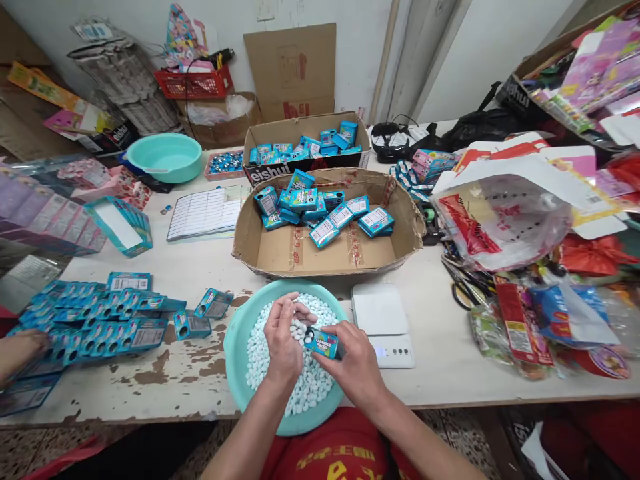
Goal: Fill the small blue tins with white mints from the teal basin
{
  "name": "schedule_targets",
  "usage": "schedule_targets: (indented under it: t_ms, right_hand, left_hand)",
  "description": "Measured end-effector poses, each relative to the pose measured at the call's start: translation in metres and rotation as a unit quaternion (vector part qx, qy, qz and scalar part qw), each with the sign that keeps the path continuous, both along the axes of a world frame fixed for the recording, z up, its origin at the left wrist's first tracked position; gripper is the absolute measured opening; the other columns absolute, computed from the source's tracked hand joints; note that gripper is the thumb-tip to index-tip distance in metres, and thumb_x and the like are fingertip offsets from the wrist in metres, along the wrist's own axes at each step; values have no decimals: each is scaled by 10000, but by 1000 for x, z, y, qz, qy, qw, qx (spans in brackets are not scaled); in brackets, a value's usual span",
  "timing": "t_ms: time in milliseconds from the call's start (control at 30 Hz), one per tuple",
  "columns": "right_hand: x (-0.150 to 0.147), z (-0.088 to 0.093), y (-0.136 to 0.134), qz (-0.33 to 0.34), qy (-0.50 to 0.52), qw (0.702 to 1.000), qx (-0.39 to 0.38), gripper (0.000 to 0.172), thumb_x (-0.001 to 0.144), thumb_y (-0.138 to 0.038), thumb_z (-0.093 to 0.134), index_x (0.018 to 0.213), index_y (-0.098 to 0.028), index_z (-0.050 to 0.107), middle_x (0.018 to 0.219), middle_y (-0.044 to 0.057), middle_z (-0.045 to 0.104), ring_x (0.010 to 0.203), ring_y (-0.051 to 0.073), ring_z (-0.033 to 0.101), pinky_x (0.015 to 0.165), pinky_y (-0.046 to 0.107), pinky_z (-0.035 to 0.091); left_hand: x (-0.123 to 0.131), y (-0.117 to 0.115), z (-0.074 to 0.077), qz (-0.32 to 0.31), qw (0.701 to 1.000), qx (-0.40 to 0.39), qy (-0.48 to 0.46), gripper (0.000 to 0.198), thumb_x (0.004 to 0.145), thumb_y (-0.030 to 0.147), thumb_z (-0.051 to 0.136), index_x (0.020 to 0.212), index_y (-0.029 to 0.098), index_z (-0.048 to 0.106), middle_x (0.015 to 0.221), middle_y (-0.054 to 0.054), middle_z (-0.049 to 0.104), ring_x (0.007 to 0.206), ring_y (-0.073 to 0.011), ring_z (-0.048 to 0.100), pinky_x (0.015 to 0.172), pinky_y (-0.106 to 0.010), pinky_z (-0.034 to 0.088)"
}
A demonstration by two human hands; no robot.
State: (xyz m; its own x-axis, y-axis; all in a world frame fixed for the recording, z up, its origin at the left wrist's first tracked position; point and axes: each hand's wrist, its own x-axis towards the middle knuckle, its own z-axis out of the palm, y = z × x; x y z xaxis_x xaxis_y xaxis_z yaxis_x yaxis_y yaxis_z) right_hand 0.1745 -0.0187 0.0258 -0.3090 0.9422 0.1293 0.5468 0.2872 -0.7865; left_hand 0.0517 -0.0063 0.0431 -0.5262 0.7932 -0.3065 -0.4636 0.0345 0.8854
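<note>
Over a turquoise basin (235, 360) full of small white candies (310, 393), my right hand (357, 360) grips a small blue candy box (323, 343) marked "Caramelo Macizo". The box is tilted, with its round opening toward my left hand. My left hand (285, 337) is cupped around several white candies (298, 330) at that opening. Behind the basin, a cardboard box (327, 263) holds several blue candy boxes (300, 199). To the right of the basin lies a white digital scale (395, 353).
Rows of blue boxes (110, 313) stand at the left, where another person's hand (23, 353) reaches in. A second carton (305, 167) with blue boxes stands farther back. Scissors (465, 283) and plastic packaging (505, 220) crowd the right. An empty turquoise basin (165, 157) sits back left.
</note>
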Motion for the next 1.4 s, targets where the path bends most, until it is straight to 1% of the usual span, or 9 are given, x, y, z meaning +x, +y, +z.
schedule_targets:
  t_ms: [433,567,733,900,967,1067,1167,1267,1400]
  right_hand:
    - [3,-6,-1,-4,58,998,-36,325,651,-180,778,932,-214,619,855,30,657,838,225,618,718,333,477]
    - [13,-11,-13,13,105,994,-40,322,675,-242,783,956,-227,628,875,35,660,842,215,617,733,336,491]
    - [31,-2,-30,27,135,989,-57,364,668,-252,800,992,-230,637,896,38,666,849,213,625,738,329,508]
    - [36,4,-26,7,139,990,-40,334,709,-244,764,1011,-236,622,910,43,656,847,213,626,721,319,513]
    - [34,1,-23,5,131,990,-49,311,712,-215,754,991,-231,618,887,35,649,825,205,627,706,309,511]
    - [30,-6,-19,-2,118,991,-64,314,713,-169,740,992,-228,607,901,32,642,838,200,624,718,302,506]
    - [25,-14,-16,4,85,995,-57,315,711,-154,733,988,-217,598,906,40,640,852,211,623,721,309,500]
    - [13,-21,-12,24,35,998,-40,330,694,-149,742,981,-206,591,895,45,642,855,227,619,709,321,489]
    - [-8,-23,-9,47,-33,998,-13,315,669,-150,752,938,-199,596,860,44,649,826,243,610,686,337,458]
  left_hand:
    - [0,-4,7,-62,998,21,14,201,817,358,575,920,186,565,532,67,482,393,-66,411,452,-205,397]
    - [-30,0,-33,-8,982,-16,188,202,838,387,530,892,201,591,607,30,543,549,-116,517,598,-266,471]
    - [-34,-1,-118,-225,825,-41,516,261,839,389,492,918,200,654,1033,-91,649,1017,-249,560,926,-431,411]
    - [-19,-21,-139,-327,692,-31,643,208,835,364,528,924,218,646,956,-82,633,905,-231,553,827,-382,436]
    - [-22,-28,-135,-322,714,-36,621,162,814,356,553,804,222,643,821,-63,620,814,-210,560,763,-340,446]
    - [-30,-31,-124,-208,853,-94,469,164,725,364,641,658,218,608,677,-26,590,695,-179,558,655,-277,442]
    - [-34,-28,-99,-89,943,-159,279,266,693,419,645,591,196,542,559,17,525,484,-117,465,470,-225,360]
    - [-32,-25,-64,-11,989,-137,62,253,706,405,627,657,180,523,577,39,503,408,-73,395,399,-197,282]
    - [-28,-23,-28,12,992,-27,-123,228,662,357,655,657,172,521,643,24,528,518,-98,504,482,-215,395]
